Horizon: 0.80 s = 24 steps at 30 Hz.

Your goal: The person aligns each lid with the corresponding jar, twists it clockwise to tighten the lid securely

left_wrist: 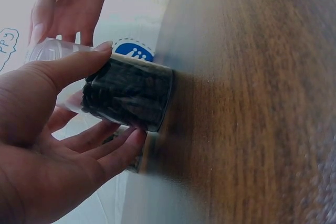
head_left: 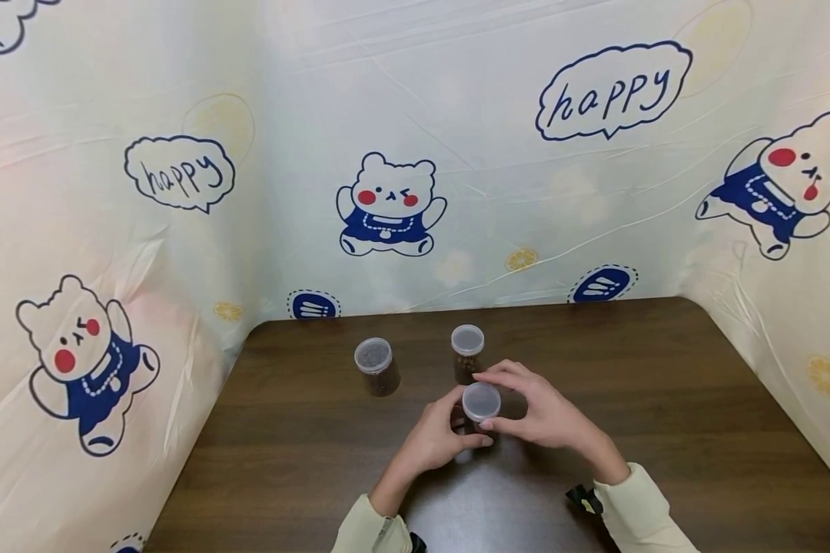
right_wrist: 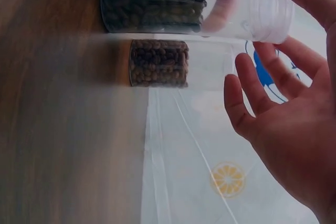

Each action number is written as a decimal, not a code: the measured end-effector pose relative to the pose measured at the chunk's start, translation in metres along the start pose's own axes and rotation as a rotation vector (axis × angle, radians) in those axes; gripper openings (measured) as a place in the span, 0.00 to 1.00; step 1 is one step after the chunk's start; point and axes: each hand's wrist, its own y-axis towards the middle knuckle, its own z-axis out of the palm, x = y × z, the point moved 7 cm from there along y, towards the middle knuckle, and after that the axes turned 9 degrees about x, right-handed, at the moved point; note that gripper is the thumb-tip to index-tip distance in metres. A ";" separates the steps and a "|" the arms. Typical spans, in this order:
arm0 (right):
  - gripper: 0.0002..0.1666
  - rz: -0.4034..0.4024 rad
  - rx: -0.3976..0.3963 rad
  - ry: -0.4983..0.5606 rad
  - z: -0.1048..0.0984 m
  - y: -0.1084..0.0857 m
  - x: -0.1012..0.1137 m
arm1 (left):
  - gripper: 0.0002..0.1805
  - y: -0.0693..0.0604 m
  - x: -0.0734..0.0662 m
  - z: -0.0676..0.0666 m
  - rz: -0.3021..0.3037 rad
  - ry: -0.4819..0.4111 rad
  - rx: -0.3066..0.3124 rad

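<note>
A clear plastic jar (left_wrist: 131, 95) partly filled with dark beans stands upright on the table. Its translucent lid (head_left: 481, 401) is on top. My left hand (head_left: 434, 434) grips the jar's body, thumb on one side and fingers on the other. From the right, my right hand (head_left: 546, 411) holds the lid's rim between thumb and fingers; in the right wrist view its other fingers spread free of the jar. Just behind stands a second lidded jar (right_wrist: 159, 64) holding brown beans, apart from the hands.
A third lidded jar (head_left: 379, 376) with dark contents stands to the left on the brown wooden table (head_left: 283, 461). Patterned cloth (head_left: 484, 223) with bears and lettering hangs behind the table and along both sides.
</note>
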 end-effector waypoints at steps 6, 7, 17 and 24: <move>0.33 0.076 -0.052 -0.041 0.005 0.004 0.002 | 0.35 -0.001 0.000 0.000 0.008 -0.002 0.004; 0.33 0.092 -0.053 -0.050 0.005 0.004 0.002 | 0.35 -0.001 -0.001 0.000 0.011 0.002 0.003; 0.44 0.052 0.019 -0.017 -0.002 -0.002 0.003 | 0.36 -0.002 0.000 0.000 -0.007 0.008 0.006; 0.39 0.000 0.047 -0.029 -0.002 -0.002 0.004 | 0.37 -0.001 0.002 0.000 -0.006 -0.014 0.012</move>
